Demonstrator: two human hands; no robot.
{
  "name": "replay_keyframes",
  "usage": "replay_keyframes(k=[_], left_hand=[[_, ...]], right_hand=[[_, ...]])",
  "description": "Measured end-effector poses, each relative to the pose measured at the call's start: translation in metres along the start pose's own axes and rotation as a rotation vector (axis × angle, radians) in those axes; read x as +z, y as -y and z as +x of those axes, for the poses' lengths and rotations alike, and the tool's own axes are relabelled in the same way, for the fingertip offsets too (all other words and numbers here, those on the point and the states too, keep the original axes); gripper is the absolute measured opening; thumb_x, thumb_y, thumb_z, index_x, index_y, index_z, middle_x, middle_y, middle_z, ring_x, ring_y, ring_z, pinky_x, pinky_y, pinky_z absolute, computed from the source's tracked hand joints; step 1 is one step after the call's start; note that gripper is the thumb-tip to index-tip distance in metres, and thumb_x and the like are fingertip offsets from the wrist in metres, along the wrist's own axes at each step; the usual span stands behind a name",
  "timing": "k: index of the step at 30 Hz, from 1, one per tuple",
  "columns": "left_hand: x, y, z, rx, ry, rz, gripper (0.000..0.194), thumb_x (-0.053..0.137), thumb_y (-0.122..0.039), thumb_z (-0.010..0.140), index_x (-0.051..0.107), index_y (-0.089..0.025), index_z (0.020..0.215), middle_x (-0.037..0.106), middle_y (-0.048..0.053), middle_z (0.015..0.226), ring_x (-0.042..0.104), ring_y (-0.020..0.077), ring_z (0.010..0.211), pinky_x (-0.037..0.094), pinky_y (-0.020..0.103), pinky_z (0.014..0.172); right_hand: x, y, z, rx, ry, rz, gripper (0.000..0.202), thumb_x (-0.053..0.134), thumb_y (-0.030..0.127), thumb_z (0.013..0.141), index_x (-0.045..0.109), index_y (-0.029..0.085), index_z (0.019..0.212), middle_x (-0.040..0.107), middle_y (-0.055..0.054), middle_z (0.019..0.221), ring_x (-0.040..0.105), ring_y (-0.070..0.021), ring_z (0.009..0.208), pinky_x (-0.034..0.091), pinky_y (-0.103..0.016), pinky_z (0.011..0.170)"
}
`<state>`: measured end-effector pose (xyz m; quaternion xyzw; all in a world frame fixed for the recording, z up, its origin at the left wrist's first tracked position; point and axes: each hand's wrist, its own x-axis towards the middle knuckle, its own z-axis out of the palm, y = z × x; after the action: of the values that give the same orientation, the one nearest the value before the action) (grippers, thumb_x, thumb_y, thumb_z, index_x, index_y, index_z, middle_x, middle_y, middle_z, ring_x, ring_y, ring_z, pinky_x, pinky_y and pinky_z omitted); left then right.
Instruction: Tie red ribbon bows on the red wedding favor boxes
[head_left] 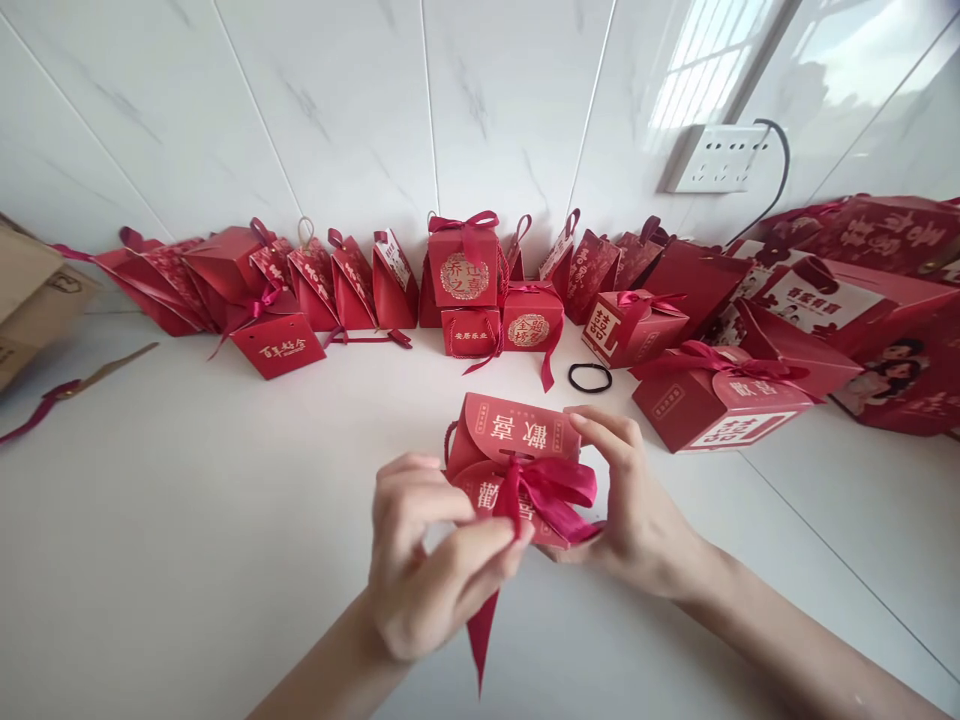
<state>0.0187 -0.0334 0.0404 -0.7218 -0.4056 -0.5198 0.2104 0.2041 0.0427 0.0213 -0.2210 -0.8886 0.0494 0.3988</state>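
Lower centre, the left hand (pixel 435 560) pinches the ribbon (pixel 566 488); the right hand (pixel 641 510) clasps the red box (pixel 517 425). Bow-adjusting seems in hand, calling for a gentle pull.

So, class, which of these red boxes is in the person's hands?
The box nearest the person: the right hand holds its side and the left hand pinches its pink ribbon. The other boxes stand farther back, untouched.

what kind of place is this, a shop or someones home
Hard to say which; perhaps a counter in a tiled room. A glossy white marbled tile wall bears a white rectangular socket panel, and red cardboard gift boxes line the wall.
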Motion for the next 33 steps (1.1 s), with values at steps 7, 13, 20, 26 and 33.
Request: replay_keyframes(k=[7, 13, 20, 26, 33], left_hand=[[0.0, -0.004, -0.001, 0.085, 0.027, -0.003, 0.015, 0.07, -0.005, 0.072, 0.062, -0.017, 0.077, 0.051, -0.001, 0.066, 0.048, 0.0125, 0.066, 0.046, 0.029, 0.064], [0.002, 0.003, -0.001, -0.23, -0.041, -0.118, 0.015, 0.06, -0.009, 0.081, 0.053, -0.02, 0.074, 0.05, -0.003, 0.063, 0.048, 0.0119, 0.061, 0.043, 0.027, 0.061], [0.007, 0.023, 0.0, -0.981, 0.032, -0.233, 0.026, 0.054, -0.033, 0.085, 0.047, -0.02, 0.063, 0.046, -0.004, 0.057, 0.038, 0.0081, 0.044, 0.029, 0.018, 0.036], [0.011, 0.019, -0.011, -0.524, 0.308, -0.198, 0.01, 0.048, -0.023, 0.087, 0.052, -0.021, 0.078, 0.058, 0.001, 0.073, 0.057, 0.0156, 0.068, 0.044, 0.02, 0.047], [0.012, 0.027, -0.016, -0.117, 0.432, -0.094, 0.016, 0.044, -0.01, 0.086, 0.055, -0.022, 0.087, 0.062, 0.002, 0.078, 0.059, 0.017, 0.073, 0.051, 0.028, 0.065]], right_hand=[[0.003, 0.001, 0.001, -0.01, -0.026, 0.012, 0.08, 0.056, 0.053, 0.084, 0.015, 0.018, 0.143, 0.037, -0.021, 0.123, 0.048, -0.0349, 0.112, 0.058, -0.048, 0.074], [0.005, -0.005, 0.0, -0.015, -0.071, 0.038, 0.084, 0.069, 0.036, 0.076, 0.019, 0.019, 0.142, 0.036, -0.021, 0.127, 0.044, -0.0341, 0.118, 0.055, -0.049, 0.083], [0.001, -0.014, 0.006, 0.696, -0.11, 0.737, 0.067, 0.069, 0.046, 0.075, 0.034, 0.026, 0.129, 0.054, -0.012, 0.121, 0.059, -0.0264, 0.105, 0.054, -0.042, 0.084], [-0.003, -0.013, 0.019, 1.156, -0.109, 1.688, 0.04, 0.049, 0.058, 0.083, 0.059, 0.022, 0.095, 0.071, -0.004, 0.085, 0.069, -0.0199, 0.081, 0.056, -0.029, 0.069], [0.003, -0.018, 0.019, 1.069, -0.1, 1.805, 0.044, 0.044, 0.062, 0.084, 0.06, 0.024, 0.096, 0.071, -0.004, 0.089, 0.068, -0.0192, 0.078, 0.057, -0.032, 0.065]])
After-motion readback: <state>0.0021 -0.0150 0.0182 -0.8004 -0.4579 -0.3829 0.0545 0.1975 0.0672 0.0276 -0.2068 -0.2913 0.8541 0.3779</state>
